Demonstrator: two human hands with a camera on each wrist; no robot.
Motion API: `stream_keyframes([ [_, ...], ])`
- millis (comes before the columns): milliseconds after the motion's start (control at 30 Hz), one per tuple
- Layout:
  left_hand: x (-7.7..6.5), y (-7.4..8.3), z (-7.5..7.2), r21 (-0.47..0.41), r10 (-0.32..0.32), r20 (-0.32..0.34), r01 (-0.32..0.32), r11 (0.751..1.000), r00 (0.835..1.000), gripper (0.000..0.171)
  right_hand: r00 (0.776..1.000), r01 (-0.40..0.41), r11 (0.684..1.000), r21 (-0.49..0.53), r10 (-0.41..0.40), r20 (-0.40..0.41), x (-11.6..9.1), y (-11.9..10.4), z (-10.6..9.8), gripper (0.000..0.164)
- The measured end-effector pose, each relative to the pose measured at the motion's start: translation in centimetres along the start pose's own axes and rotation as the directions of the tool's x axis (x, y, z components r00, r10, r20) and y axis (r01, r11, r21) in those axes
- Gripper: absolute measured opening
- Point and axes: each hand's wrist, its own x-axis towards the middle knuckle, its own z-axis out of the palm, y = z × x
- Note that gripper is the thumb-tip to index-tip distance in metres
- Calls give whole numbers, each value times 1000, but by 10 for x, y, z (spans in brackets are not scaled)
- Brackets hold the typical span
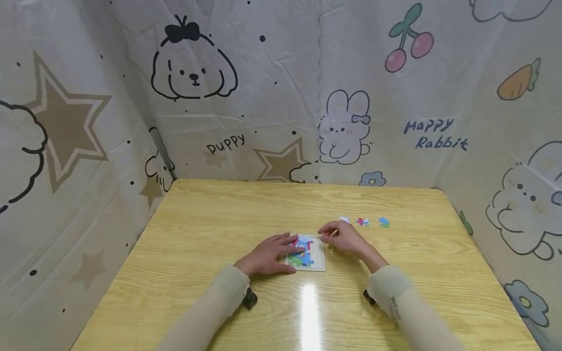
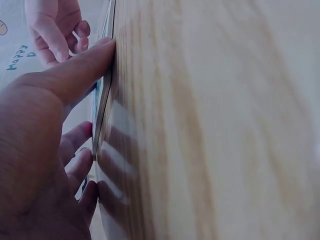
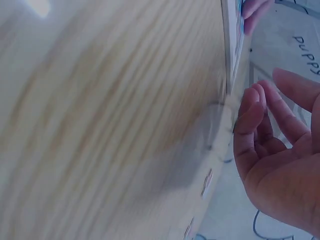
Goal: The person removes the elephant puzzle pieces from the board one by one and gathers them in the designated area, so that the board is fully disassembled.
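Observation:
A small jigsaw puzzle board with a pale rim lies on the table. Colourful pieces with blue, red and green print cover its left part, while bare board shows on the right. My left hand rests over the left side, fingers spread across the printed pieces and thumb by the near edge. At the board's far right corner is my right hand, its fingers bent loosely and fingertips close to the rim. No piece shows between these fingers in the right wrist view.
Loose puzzle pieces lie in a row beyond my right hand: a pale one, red-and-white ones and a blue-green one. The wooden table meets a printed cloth at the back and sides.

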Motion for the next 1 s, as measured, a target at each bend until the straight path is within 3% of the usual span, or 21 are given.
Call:
stream_keyframes([
  [267, -1, 1, -1, -24, -5, 4, 5, 1000, 1000, 62, 998, -18, 999, -48, 20, 51, 7, -5, 16, 11],
  [1000, -1, 0, -1, -49, -8, -3, 8, 999, 1000, 61, 996, -84, 995, -61, 83, -10, 19, -6, 30, 6],
])
